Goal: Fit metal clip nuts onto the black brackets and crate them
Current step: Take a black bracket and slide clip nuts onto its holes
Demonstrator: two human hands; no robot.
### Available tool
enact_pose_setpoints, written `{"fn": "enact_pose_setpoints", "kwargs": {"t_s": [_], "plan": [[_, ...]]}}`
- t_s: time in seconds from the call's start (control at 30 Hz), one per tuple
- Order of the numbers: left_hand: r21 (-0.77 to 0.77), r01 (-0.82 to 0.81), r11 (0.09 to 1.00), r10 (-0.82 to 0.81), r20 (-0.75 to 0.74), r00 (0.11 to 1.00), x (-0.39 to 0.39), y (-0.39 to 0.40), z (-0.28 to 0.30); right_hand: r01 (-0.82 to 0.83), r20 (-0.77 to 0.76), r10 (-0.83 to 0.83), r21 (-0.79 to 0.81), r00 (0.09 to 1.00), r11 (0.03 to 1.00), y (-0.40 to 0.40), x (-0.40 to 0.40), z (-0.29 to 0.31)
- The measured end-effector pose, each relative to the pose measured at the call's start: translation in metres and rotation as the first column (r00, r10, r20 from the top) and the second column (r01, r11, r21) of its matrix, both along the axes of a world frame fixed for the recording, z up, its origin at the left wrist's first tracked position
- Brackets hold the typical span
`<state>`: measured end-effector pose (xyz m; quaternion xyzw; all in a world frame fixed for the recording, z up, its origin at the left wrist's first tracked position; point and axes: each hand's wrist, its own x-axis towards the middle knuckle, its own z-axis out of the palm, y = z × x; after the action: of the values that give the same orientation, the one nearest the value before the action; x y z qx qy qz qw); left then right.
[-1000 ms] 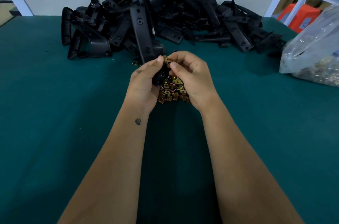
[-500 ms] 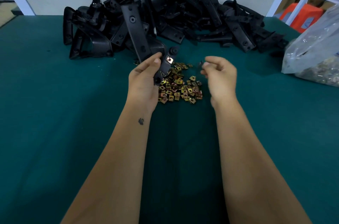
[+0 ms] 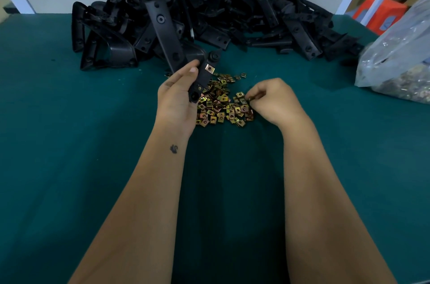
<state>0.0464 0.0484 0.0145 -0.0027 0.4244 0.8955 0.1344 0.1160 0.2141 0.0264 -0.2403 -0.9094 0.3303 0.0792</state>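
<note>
**Second clip nut picked at the loose pile**

Two bare forearms are seen reaching over the green bench (image 3: 69,144). The left hand (image 3: 178,97) is curled round a black bracket (image 3: 201,76), matte and strap-like, with one brassy clip nut (image 3: 210,68) already seated on its upper tab just beyond the thumb. The right hand (image 3: 275,101) has its fingers (image 3: 256,95) pinched together at the right edge of the loose clip nuts (image 3: 221,104), small square gold pieces lying between both hands. What is pinched is too small to make out. Half a second earlier, this hand was raised and clear of the pile. Beyond the fingers, heaped brackets (image 3: 232,11) are stacked; a plastic bag (image 3: 395,55) is cut off at right.
</note>
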Motion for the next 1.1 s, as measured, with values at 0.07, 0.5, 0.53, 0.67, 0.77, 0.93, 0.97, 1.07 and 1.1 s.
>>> {"fn": "enact_pose_setpoints", "kwargs": {"t_s": [0.07, 0.5, 0.53, 0.67, 0.77, 0.93, 0.97, 1.07, 1.1], "plan": [[-0.006, -0.001, 1.0, 0.001, -0.002, 1.0, 0.0, 0.001, 0.0, -0.013, -0.089, 0.009, -0.045, 0.996, 0.999, 0.001, 0.001, -0.003], [0.077, 0.002, 0.997, -0.003, 0.023, 1.0, 0.005, 0.007, 0.002, -0.333, -0.575, -0.104, -0.601, 0.812, 0.727, -0.029, -0.011, 0.002], [0.085, 0.003, 0.996, -0.005, 0.02, 1.0, 0.005, 0.007, 0.003, -0.35, -0.569, -0.106, -0.63, 0.815, 0.693, -0.031, -0.011, 0.002], [0.091, 0.004, 0.996, -0.002, -0.017, 1.0, 0.007, 0.007, 0.005, -0.409, -0.538, -0.141, -0.763, 0.831, 0.5, -0.037, -0.012, 0.005], [0.118, 0.023, 0.993, -0.018, -0.038, 0.999, 0.008, 0.006, 0.005, -0.422, -0.52, -0.184, -0.816, 0.834, 0.394, -0.042, -0.012, 0.006], [0.182, 0.048, 0.982, -0.034, -0.077, 0.996, 0.007, 0.006, 0.004, -0.411, -0.495, -0.18, -0.836, 0.85, 0.363, -0.044, -0.013, 0.007], [0.189, 0.056, 0.98, -0.039, -0.089, 0.995, 0.006, 0.006, 0.004, -0.403, -0.487, -0.162, -0.836, 0.858, 0.373, -0.045, -0.013, 0.007], [0.2, 0.071, 0.977, -0.049, -0.111, 0.993, 0.006, 0.006, 0.003, -0.376, -0.452, -0.117, -0.838, 0.884, 0.396, -0.05, -0.015, 0.006], [0.203, 0.071, 0.977, -0.049, -0.108, 0.993, 0.006, 0.006, 0.003, -0.369, -0.444, -0.111, -0.84, 0.889, 0.398, -0.052, -0.015, 0.006]]}}
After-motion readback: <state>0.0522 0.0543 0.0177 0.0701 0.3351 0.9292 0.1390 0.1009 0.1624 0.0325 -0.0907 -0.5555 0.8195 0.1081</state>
